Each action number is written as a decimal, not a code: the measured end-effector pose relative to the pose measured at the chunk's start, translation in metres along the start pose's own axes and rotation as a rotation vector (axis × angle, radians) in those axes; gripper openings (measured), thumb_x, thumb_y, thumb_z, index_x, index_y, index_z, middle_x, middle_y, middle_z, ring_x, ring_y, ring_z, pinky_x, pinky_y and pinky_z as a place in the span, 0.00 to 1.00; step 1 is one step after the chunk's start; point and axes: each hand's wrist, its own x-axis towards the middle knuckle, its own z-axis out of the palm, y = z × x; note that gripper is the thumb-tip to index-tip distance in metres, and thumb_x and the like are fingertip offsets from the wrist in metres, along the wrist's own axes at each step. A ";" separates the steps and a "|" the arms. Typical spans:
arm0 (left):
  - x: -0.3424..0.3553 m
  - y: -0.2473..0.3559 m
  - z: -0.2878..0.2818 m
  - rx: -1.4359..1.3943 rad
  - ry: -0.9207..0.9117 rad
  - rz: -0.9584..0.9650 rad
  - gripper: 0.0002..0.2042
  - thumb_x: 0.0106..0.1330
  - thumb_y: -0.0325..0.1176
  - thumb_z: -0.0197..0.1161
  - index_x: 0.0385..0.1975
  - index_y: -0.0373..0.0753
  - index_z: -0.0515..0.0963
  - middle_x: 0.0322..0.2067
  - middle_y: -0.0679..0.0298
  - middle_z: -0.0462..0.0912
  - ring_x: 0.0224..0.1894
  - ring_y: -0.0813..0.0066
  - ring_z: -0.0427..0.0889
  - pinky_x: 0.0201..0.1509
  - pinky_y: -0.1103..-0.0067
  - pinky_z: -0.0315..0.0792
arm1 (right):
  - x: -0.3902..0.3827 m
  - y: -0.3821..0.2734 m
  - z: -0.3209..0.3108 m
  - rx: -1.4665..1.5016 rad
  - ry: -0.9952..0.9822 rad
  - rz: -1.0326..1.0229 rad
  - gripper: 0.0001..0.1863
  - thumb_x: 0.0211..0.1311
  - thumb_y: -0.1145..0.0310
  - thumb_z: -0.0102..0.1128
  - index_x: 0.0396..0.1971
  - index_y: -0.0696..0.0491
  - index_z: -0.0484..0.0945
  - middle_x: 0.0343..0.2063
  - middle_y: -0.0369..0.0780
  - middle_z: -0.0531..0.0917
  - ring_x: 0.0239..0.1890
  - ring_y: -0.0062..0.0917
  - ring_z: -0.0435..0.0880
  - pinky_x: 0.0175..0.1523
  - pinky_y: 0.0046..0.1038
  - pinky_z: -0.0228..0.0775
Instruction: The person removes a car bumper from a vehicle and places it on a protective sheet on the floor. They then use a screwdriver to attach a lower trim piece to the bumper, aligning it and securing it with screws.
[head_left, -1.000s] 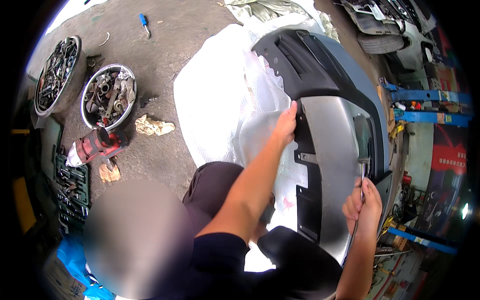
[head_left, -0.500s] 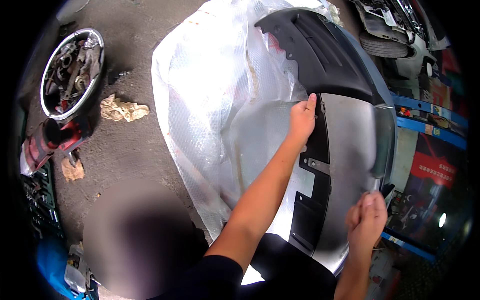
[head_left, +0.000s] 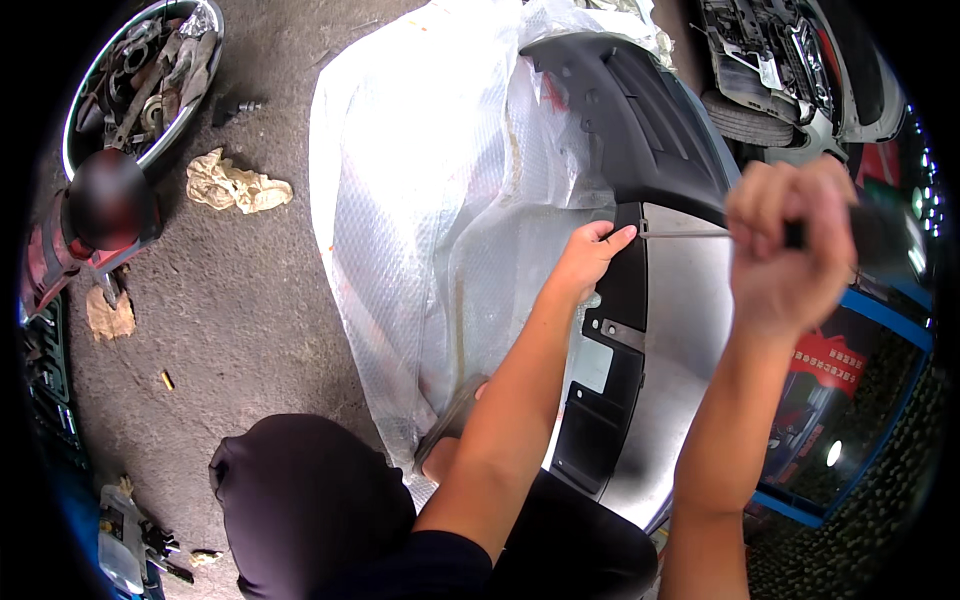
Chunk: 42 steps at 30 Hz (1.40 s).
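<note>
A car bumper (head_left: 690, 290) with a smooth grey face and black plastic pieces lies on bubble wrap. My left hand (head_left: 585, 258) grips the edge of its narrow black plastic strip (head_left: 600, 410), thumb on top, other fingers partly hidden. In my closed right hand (head_left: 790, 235), blurred by motion, is what looks like a screwdriver (head_left: 690, 234). Its thin metal shaft points left across the grey face, and the tip meets the strip's edge beside my left thumb. Above my hands curves a ribbed black plastic liner (head_left: 660, 130).
Bubble wrap (head_left: 400, 200) spreads over the concrete floor. Left are a round basin (head_left: 212, 60) of metal parts, crumpled paper (head_left: 235, 185) and a red tool (head_left: 50, 245). A blue-framed rack (head_left: 890, 320) stands right, car parts (head_left: 770, 70) far right. A dark-clothed knee (head_left: 310, 500) is near.
My right hand has risen from low beside the grey face to the level of my left thumb, the tool's shaft now lying across the bumper. My left hand has shifted slightly down and left.
</note>
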 end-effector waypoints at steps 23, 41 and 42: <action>0.012 -0.015 0.025 0.454 0.502 0.207 0.31 0.76 0.51 0.43 0.15 0.31 0.64 0.12 0.62 0.62 0.19 0.73 0.56 0.25 0.69 0.59 | -0.056 0.112 0.081 -0.902 -1.085 0.084 0.14 0.39 0.59 0.69 0.20 0.51 0.75 0.16 0.41 0.77 0.23 0.40 0.80 0.28 0.41 0.68; 0.006 -0.004 0.031 0.476 0.577 0.243 0.31 0.75 0.50 0.48 0.14 0.29 0.63 0.12 0.62 0.62 0.20 0.73 0.58 0.27 0.68 0.59 | -0.073 0.189 0.102 -1.152 -1.355 0.421 0.09 0.47 0.73 0.59 0.30 0.52 0.85 0.30 0.42 0.86 0.34 0.33 0.87 0.35 0.35 0.78; 0.005 -0.005 0.032 0.478 0.576 0.259 0.31 0.75 0.50 0.48 0.14 0.29 0.64 0.12 0.62 0.62 0.20 0.73 0.58 0.27 0.68 0.59 | -0.075 0.193 0.100 -1.145 -1.360 0.450 0.09 0.47 0.74 0.59 0.30 0.53 0.85 0.30 0.42 0.86 0.35 0.34 0.87 0.35 0.35 0.78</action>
